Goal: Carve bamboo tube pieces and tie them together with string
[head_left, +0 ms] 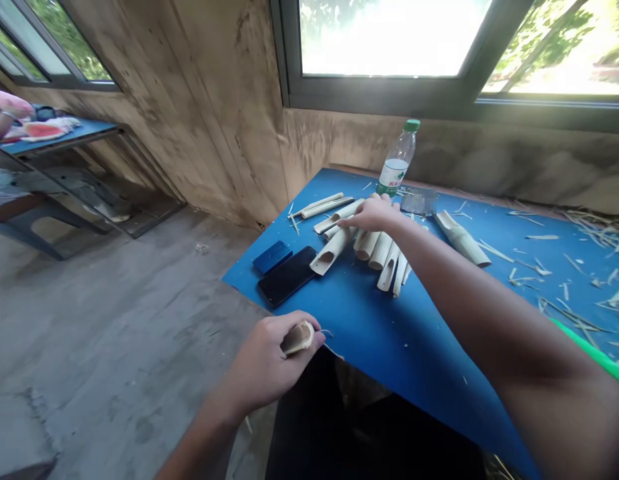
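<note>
My left hand [274, 360] is closed round a short hollow bamboo piece [298, 338] near the table's front edge. Its open end faces up, and a thin fibre hangs off it by my thumb. My right hand [375, 215] reaches across the table to a pile of cut bamboo pieces [368, 245]. Its thumb is stretched out to the left, over the pieces, and apart from the other fingers, which are partly hidden. A thin dark strip [328, 227] lies beside the thumb; I cannot make out what it is.
On the blue table [389, 347] are a phone [287, 277], a small blue box [272, 257], a water bottle [397, 160], bamboo sticks [322, 205] and a split bamboo piece [462, 239]. Shavings [599, 230] litter the right side. Another person's arm [0, 125] shows at a far-left table.
</note>
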Demonstrator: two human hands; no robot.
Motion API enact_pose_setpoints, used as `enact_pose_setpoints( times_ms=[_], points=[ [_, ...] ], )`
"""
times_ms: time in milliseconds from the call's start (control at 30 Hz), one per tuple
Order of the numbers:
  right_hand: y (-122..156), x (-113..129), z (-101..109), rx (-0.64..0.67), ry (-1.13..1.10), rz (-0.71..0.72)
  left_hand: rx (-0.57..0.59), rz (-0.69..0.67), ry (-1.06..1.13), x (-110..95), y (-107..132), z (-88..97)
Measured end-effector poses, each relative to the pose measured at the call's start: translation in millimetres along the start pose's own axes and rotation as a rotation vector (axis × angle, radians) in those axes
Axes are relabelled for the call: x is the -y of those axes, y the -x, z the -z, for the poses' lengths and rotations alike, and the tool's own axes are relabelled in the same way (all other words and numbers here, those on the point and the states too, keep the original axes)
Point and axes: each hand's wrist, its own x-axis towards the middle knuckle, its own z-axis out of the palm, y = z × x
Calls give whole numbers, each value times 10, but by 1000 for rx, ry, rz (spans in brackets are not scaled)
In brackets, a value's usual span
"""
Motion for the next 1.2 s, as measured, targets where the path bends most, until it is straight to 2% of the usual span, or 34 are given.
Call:
enact_pose_setpoints(
  times_ms=[100, 167, 267, 333, 367, 400, 467, 500, 600, 700, 867, 1000, 1100, 1200],
  points=[
    [106, 25, 157, 6, -201, 69, -22, -16, -4, -17, 69, 1],
    [292, 26, 271, 0, -349, 158, -39, -24, -11, -34, 130, 0],
    [780, -33, 398, -84, -566, 316, -71, -62, 0, -69, 241, -6],
    [1238, -122, 400, -226, -801, 448, -88, -98, 12, -100, 318, -13],
    [1496, -177, 365, -265, -882, 497, -94, -118, 17, -120, 355, -18],
    [1762, -233, 307, -246, -995, 523, -98, -138, 22, -145, 388, -26],
    [2288, -342, 137, -114, -1153, 481, -104, -182, 37, -212, 445, -58],
    [2531, -390, 39, -107, -1171, 455, -99, -205, 47, -257, 468, -84],
    [3134, -513, -220, -174, -1188, 428, -48, -271, 64, -430, 535, -219],
    [3566, -616, -355, -248, -1226, 403, 28, -355, 44, -622, 629, -415],
    [4132, -663, -414, -299, -1299, 291, 149, -459, 52, -857, 889, -753],
    [4476, -575, -469, -317, -1375, 357, 249, -456, 90, -930, 1105, -970],
    [4625, -527, -514, -268, -1401, 392, 286, -433, 119, -950, 1225, -1054],
    [4680, -530, -549, -212, -1410, 401, 321, -391, 138, -977, 1291, -1056]
  ],
)
